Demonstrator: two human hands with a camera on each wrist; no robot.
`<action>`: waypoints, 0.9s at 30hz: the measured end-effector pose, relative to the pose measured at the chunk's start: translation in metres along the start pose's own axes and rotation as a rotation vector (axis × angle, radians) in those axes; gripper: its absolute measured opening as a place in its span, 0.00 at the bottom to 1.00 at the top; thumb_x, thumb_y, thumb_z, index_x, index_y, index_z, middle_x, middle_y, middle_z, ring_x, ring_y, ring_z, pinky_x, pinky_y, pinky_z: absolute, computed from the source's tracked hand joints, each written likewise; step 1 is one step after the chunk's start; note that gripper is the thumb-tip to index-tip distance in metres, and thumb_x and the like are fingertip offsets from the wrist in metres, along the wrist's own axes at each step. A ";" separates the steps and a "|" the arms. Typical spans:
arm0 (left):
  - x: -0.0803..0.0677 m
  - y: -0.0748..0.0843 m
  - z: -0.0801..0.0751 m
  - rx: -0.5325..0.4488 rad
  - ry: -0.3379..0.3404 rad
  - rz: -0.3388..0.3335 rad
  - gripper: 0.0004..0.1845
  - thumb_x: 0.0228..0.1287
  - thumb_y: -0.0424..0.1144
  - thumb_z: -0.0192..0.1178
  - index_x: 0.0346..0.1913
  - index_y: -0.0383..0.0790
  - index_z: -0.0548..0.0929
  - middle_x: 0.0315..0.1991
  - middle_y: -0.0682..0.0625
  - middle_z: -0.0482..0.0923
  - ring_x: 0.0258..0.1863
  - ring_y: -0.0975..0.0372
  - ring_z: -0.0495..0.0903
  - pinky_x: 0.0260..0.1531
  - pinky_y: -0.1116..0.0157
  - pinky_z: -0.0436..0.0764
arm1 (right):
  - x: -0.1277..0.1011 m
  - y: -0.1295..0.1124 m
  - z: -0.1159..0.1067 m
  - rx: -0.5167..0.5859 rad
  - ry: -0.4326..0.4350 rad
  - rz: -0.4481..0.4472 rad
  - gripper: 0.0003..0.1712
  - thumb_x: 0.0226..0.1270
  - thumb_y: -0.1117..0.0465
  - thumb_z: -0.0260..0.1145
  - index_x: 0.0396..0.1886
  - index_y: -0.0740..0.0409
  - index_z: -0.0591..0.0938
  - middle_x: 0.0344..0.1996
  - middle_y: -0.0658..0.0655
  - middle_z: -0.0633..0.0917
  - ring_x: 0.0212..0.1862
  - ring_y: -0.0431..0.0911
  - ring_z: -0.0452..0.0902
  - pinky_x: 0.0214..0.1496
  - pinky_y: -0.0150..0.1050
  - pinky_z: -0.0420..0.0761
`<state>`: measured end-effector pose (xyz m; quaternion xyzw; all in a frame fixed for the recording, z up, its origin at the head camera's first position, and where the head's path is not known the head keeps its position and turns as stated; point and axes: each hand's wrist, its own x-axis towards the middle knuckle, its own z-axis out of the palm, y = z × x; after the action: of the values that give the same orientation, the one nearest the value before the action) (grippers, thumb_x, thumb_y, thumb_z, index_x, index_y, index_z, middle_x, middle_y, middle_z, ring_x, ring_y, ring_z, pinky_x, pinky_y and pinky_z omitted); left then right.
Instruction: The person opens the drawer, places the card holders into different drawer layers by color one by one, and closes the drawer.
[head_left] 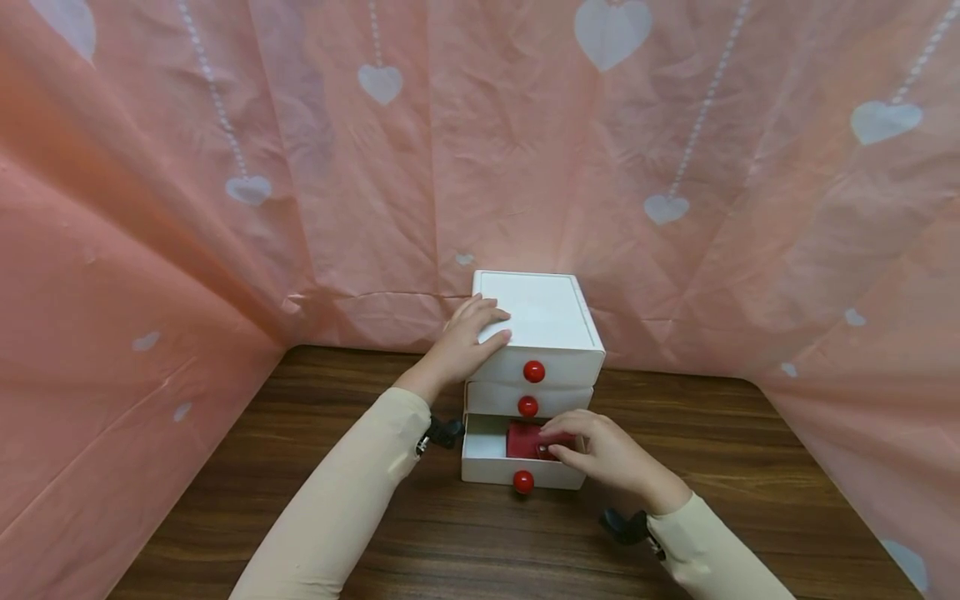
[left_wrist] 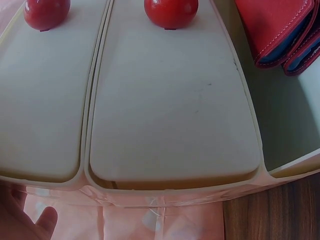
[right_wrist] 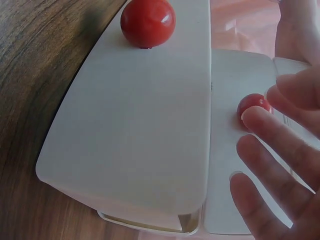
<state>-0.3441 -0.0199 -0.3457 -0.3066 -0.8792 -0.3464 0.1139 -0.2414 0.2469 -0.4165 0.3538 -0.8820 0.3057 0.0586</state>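
Observation:
A small white drawer cabinet [head_left: 536, 312] with round red knobs stands on the table. Its bottom drawer [head_left: 487, 471] is pulled out, while the two above are closed. Inside that drawer lies a red wallet [head_left: 521, 440], folded, with blue lining and pale stitching along its edges in the left wrist view. My left hand [head_left: 467, 337] rests on the cabinet's top left edge, fingers extended. Over the right side of the drawer is my right hand [head_left: 607, 450], its fingertips and thumb right at the wallet. In the right wrist view its fingers [right_wrist: 270, 165] are spread and loosely bent, with nothing visible between them.
The cabinet stands at the far edge of a dark wood-grain table [head_left: 420, 533]. Pink curtains [head_left: 360, 208] with white hearts hang close behind it and along both sides. The drawer's red knob [head_left: 523, 482] sticks out toward me.

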 end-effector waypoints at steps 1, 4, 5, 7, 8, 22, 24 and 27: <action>0.000 0.000 0.000 0.001 0.000 0.000 0.23 0.74 0.52 0.55 0.64 0.45 0.78 0.74 0.46 0.63 0.79 0.54 0.46 0.74 0.46 0.47 | 0.000 0.000 0.000 0.003 0.006 -0.003 0.12 0.67 0.59 0.71 0.49 0.53 0.87 0.48 0.46 0.86 0.47 0.41 0.78 0.43 0.45 0.81; 0.000 0.000 0.000 0.004 0.001 0.003 0.23 0.74 0.52 0.55 0.64 0.45 0.78 0.74 0.46 0.63 0.79 0.54 0.46 0.74 0.46 0.47 | -0.001 -0.002 0.000 0.006 0.025 -0.011 0.12 0.67 0.60 0.71 0.49 0.53 0.88 0.48 0.47 0.86 0.47 0.40 0.78 0.42 0.45 0.81; 0.000 0.000 0.000 0.004 0.000 0.004 0.23 0.74 0.52 0.55 0.64 0.45 0.78 0.74 0.46 0.63 0.79 0.54 0.46 0.74 0.46 0.47 | -0.002 -0.002 0.001 0.006 0.030 -0.014 0.12 0.66 0.60 0.71 0.49 0.54 0.88 0.47 0.47 0.86 0.46 0.41 0.78 0.42 0.44 0.81; 0.000 0.000 0.000 0.003 -0.002 0.002 0.23 0.74 0.52 0.55 0.65 0.45 0.78 0.74 0.46 0.63 0.79 0.54 0.46 0.74 0.46 0.47 | -0.002 -0.003 0.001 0.011 0.037 -0.016 0.12 0.66 0.62 0.71 0.48 0.54 0.88 0.47 0.47 0.86 0.46 0.41 0.78 0.41 0.44 0.81; 0.000 0.000 0.001 0.002 -0.003 0.002 0.23 0.74 0.52 0.55 0.65 0.45 0.78 0.74 0.46 0.63 0.79 0.55 0.46 0.74 0.46 0.47 | -0.002 -0.004 0.001 0.012 0.039 -0.018 0.12 0.66 0.62 0.71 0.48 0.54 0.88 0.47 0.47 0.86 0.46 0.41 0.78 0.42 0.44 0.81; 0.001 -0.001 0.001 -0.003 -0.004 -0.008 0.23 0.74 0.52 0.55 0.65 0.46 0.77 0.74 0.47 0.63 0.79 0.56 0.45 0.74 0.45 0.47 | -0.006 -0.009 0.001 0.027 0.057 -0.019 0.11 0.64 0.64 0.72 0.47 0.56 0.88 0.44 0.49 0.87 0.41 0.47 0.79 0.37 0.41 0.81; 0.000 -0.001 0.002 -0.005 -0.004 -0.005 0.23 0.74 0.52 0.55 0.65 0.46 0.78 0.74 0.47 0.63 0.79 0.55 0.45 0.74 0.45 0.47 | -0.007 -0.010 0.002 0.026 0.055 -0.007 0.11 0.64 0.64 0.72 0.46 0.55 0.88 0.42 0.49 0.87 0.40 0.48 0.79 0.36 0.41 0.81; 0.000 0.000 0.002 -0.003 -0.004 -0.001 0.23 0.74 0.52 0.55 0.65 0.46 0.78 0.74 0.47 0.63 0.79 0.55 0.46 0.74 0.45 0.47 | -0.009 -0.011 0.004 0.035 0.052 0.006 0.10 0.64 0.64 0.72 0.46 0.55 0.88 0.40 0.48 0.87 0.38 0.48 0.79 0.35 0.41 0.81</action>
<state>-0.3442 -0.0184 -0.3471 -0.3072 -0.8789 -0.3474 0.1116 -0.2269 0.2444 -0.4171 0.3442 -0.8757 0.3305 0.0741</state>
